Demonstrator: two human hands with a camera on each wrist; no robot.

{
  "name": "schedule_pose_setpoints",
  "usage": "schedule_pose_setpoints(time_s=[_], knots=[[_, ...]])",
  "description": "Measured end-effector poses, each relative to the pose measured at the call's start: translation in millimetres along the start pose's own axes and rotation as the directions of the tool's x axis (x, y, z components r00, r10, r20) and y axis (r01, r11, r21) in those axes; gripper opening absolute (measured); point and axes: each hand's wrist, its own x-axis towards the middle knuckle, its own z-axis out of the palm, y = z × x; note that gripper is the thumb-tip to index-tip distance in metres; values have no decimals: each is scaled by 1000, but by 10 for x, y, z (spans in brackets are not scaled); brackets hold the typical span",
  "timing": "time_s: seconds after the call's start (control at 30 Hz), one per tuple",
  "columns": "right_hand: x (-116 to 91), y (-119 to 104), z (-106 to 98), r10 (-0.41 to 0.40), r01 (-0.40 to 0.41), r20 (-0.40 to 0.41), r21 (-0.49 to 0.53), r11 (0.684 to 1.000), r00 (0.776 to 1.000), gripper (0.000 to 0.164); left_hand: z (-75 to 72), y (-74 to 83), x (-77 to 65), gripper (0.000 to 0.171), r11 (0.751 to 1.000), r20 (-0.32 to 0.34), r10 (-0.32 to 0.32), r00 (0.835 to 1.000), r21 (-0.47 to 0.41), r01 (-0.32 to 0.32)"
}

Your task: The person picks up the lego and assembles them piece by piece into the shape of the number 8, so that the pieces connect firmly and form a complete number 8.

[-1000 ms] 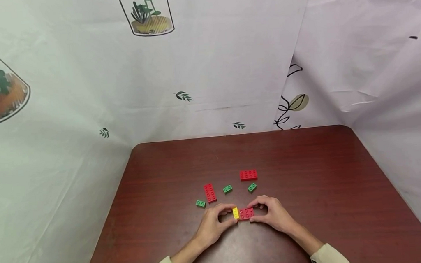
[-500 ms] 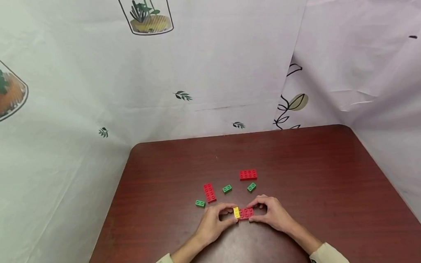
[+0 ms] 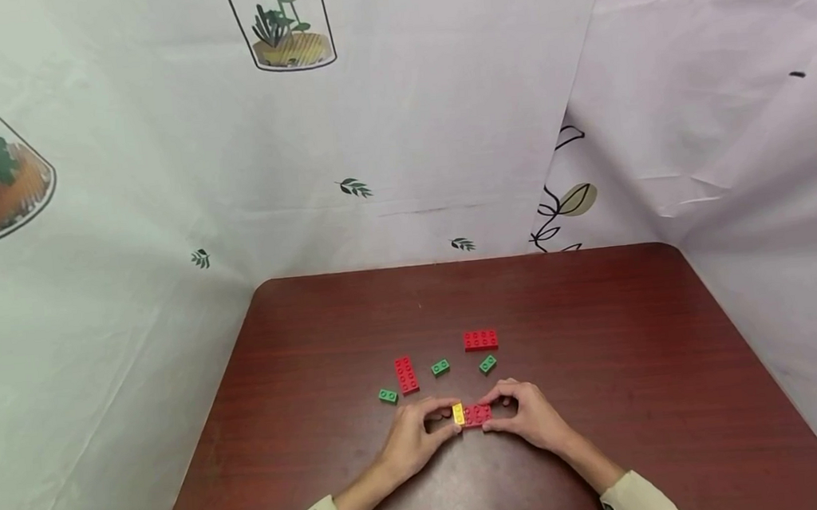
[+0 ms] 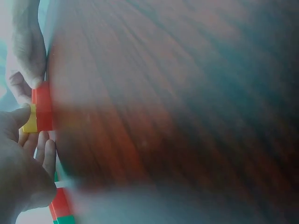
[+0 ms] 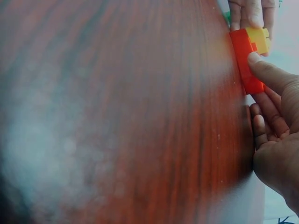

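A small yellow two-stud brick (image 3: 458, 414) sits on the left end of a red eight-stud-type brick (image 3: 478, 415), whose bare studs show to its right. My left hand (image 3: 410, 437) pinches the yellow brick between thumb and fingers. At the red brick's other end my right hand (image 3: 531, 417) pinches its long sides. Seen from the right wrist, the yellow piece (image 5: 258, 40) stands on top of the red one (image 5: 246, 65), with the right thumb against the red side. The left wrist view has both bricks low at the tabletop.
Beyond the hands lie two loose red bricks, one angled (image 3: 407, 375) and one crosswise (image 3: 481, 340). Three small green bricks are scattered among them, at left (image 3: 388, 396), middle (image 3: 441, 368) and right (image 3: 487, 364). The brown table (image 3: 600, 312) meets patterned white cloth behind.
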Motion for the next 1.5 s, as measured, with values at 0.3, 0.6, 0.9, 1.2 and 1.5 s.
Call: schedule_pose_setpoints(time_s=[0.3, 0.6, 0.9, 1.2, 1.5], knots=[[-7, 11, 4, 1, -1, -1, -5, 1000, 1000, 31, 56, -55, -51, 38, 999, -47, 32, 998, -24, -34], [12, 20, 22, -25, 25, 2, -5, 1000, 1000, 31, 83, -157, -64, 39, 998, -56, 14, 998, -64, -18], [18, 33, -3, -44, 44, 20, -19, 999, 999, 34, 56, -187, -49, 40, 997, -35, -27, 999, -79, 24], [21, 26, -92, 50, -60, 69, 158, 986, 996, 34, 71, -168, -47, 39, 995, -37, -43, 998, -94, 40], [23, 54, -116, 155, -115, -76, 381, 917, 985, 32, 96, -160, -46, 40, 993, -39, -62, 997, -108, 57]])
